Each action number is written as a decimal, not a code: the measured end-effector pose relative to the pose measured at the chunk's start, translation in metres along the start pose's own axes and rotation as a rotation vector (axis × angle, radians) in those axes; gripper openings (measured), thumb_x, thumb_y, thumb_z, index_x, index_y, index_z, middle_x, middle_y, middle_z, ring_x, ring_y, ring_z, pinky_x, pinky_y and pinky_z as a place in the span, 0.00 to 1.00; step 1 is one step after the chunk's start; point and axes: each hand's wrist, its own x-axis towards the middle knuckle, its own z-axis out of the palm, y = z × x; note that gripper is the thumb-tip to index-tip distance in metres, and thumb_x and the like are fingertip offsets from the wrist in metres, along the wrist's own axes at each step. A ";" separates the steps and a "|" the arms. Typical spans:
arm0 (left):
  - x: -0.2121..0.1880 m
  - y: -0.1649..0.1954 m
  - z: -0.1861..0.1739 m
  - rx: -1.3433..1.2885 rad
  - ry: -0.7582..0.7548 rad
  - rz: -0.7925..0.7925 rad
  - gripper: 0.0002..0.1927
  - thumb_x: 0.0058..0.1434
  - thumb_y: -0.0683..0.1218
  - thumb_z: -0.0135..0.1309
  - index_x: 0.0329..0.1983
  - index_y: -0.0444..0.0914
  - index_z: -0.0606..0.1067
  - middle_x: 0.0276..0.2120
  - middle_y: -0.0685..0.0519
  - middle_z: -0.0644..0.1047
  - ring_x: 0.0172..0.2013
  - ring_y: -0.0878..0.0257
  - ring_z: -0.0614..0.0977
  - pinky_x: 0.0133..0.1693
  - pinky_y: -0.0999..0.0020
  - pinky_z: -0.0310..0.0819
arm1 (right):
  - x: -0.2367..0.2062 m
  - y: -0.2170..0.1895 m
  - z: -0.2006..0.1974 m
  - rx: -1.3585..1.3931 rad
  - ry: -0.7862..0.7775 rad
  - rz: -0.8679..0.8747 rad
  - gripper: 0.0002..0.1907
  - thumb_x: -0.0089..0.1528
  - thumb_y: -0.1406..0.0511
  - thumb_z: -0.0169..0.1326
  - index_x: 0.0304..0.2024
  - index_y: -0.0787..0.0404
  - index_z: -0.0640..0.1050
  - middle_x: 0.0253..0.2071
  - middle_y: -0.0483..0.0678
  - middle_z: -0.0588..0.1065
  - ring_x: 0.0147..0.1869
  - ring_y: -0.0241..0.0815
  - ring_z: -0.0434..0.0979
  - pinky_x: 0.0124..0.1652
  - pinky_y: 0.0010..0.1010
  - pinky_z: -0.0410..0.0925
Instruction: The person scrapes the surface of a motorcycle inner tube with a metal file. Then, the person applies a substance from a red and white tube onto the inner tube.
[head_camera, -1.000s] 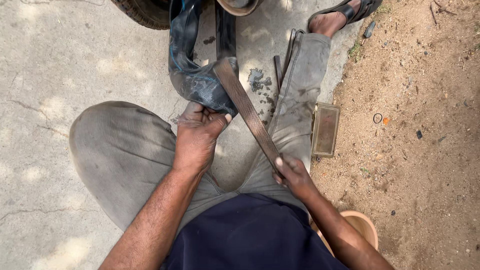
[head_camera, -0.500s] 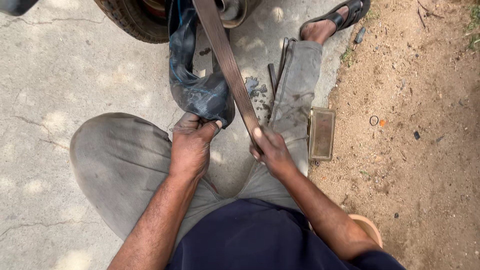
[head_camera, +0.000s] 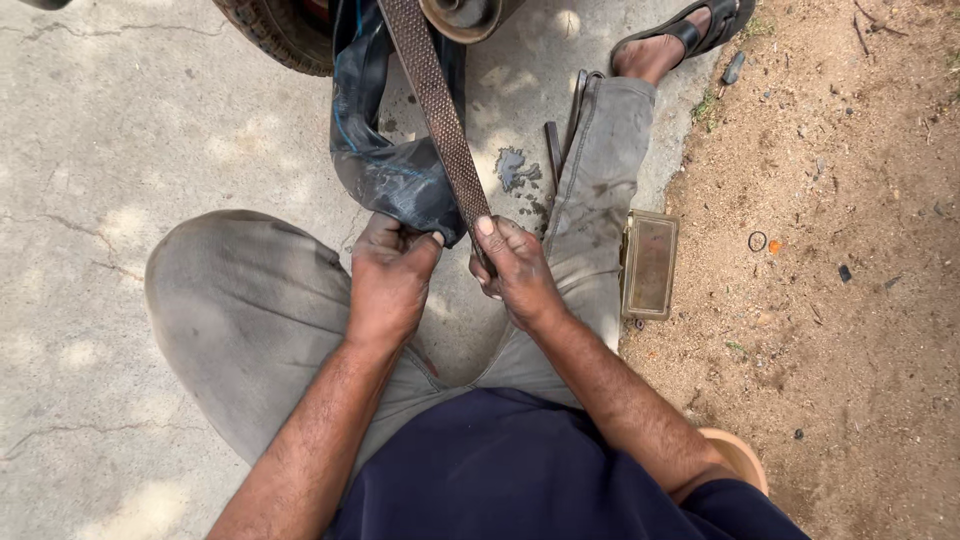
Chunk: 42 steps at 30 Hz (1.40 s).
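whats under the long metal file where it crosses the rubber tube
The file lies across the folded black tube, which the left hand pinches. The right hand covers the file's near end. The rubber directly beneath the file is hidden.

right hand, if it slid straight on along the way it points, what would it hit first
Probably the black inner tube: the right hand points up along the file, which lies across the tube just ahead. Depth is unclear.
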 end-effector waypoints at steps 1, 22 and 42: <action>0.000 0.002 0.001 -0.054 -0.009 0.006 0.13 0.63 0.33 0.55 0.52 0.30 0.73 0.42 0.51 0.78 0.41 0.69 0.78 0.45 0.73 0.74 | 0.001 -0.002 -0.005 -0.030 -0.001 -0.035 0.22 0.73 0.49 0.46 0.35 0.59 0.69 0.20 0.41 0.65 0.20 0.28 0.58 0.20 0.24 0.55; 0.004 0.001 -0.002 -0.342 -0.007 -0.079 0.16 0.61 0.31 0.55 0.53 0.30 0.74 0.46 0.48 0.80 0.46 0.64 0.81 0.54 0.70 0.75 | -0.022 -0.015 -0.005 -0.222 0.094 -0.060 0.21 0.72 0.51 0.44 0.37 0.61 0.69 0.22 0.40 0.66 0.23 0.30 0.64 0.21 0.24 0.58; 0.006 -0.005 -0.002 -0.369 -0.018 -0.089 0.15 0.60 0.30 0.52 0.50 0.34 0.75 0.43 0.53 0.78 0.43 0.68 0.78 0.51 0.73 0.73 | -0.045 -0.009 -0.033 -0.286 0.071 0.058 0.19 0.71 0.51 0.44 0.37 0.59 0.71 0.20 0.40 0.67 0.19 0.29 0.60 0.20 0.23 0.57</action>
